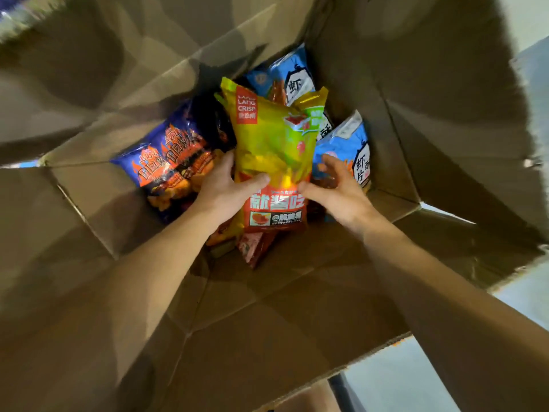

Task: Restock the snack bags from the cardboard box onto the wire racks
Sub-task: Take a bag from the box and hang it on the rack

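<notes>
Down inside the open cardboard box (297,307), seen from the head camera, the yellow-green snack bag (271,150) lies on top of the pile. The left hand (227,188) has its grip closed on the bag's left edge, thumb curled over the front. The right hand (335,191) sits at the bag's right edge, thumb touching it, fingers half-curled over the light blue bags (344,150); whether it has a real hold I cannot tell. Dark blue bags (169,162) lie to the left, and a red bag (252,248) peeks out beneath.
</notes>
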